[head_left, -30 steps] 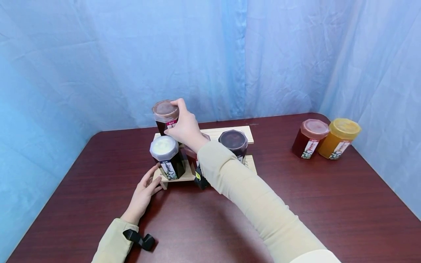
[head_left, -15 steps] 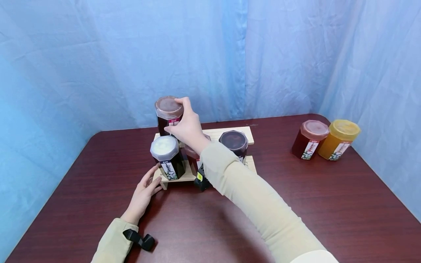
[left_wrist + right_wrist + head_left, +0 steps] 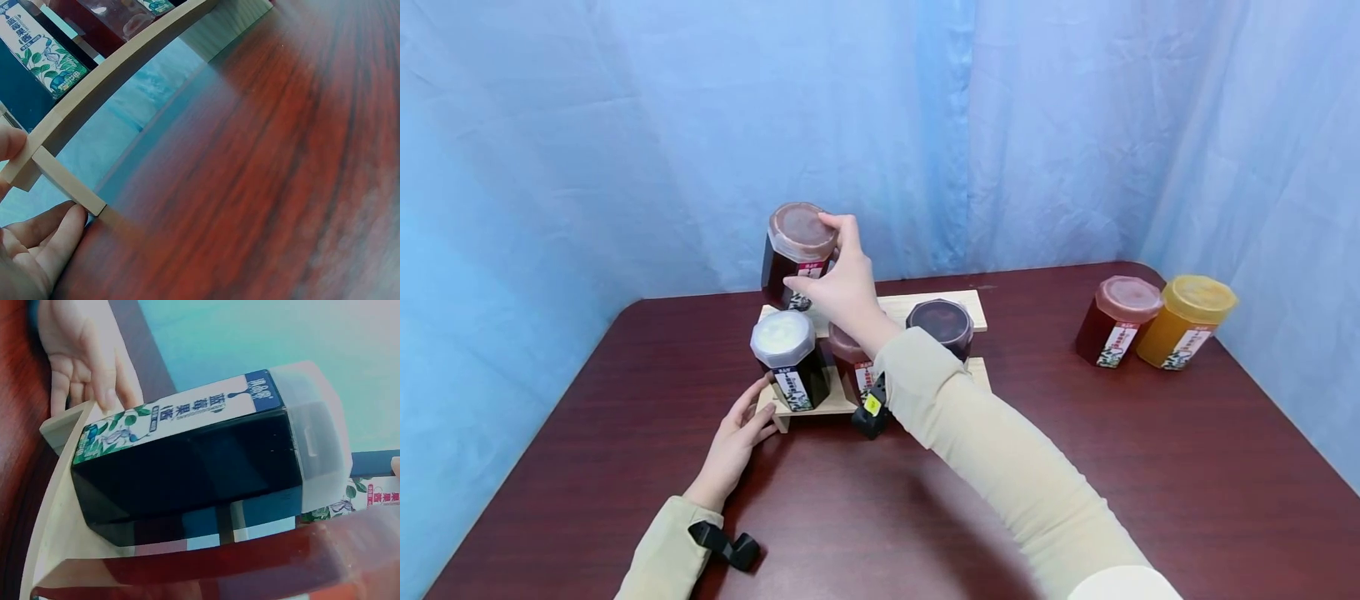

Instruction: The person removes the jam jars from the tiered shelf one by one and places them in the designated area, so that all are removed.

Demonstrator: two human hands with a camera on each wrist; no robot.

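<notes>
My right hand (image 3: 853,287) grips a dark jam jar (image 3: 781,265) with a brownish lid near its top, thumb in front and fingers behind. The jar is slightly tilted over the left part of the wooden two-tier rack's (image 3: 897,307) back tier; whether its base touches is hidden. At the rack's front left corner, my left hand (image 3: 733,442) holds the wood, its thumb (image 3: 9,142) against the shelf edge and other fingers beside the leg. On the front tier stand a white-lidded blueberry jar (image 3: 793,379), a red jar (image 3: 848,360) partly behind my right wrist, and a dark-lidded jar (image 3: 940,323).
A dark red jar (image 3: 1108,325) and a yellow jar (image 3: 1183,325) stand side by side at the right of the table (image 3: 1075,458). Blue curtains (image 3: 700,150) hang behind and at both sides.
My right hand has lifted the dark jar a little and shifted it right, and the jar now leans more. My left hand stays at the rack's corner. The head view has shifted slightly.
</notes>
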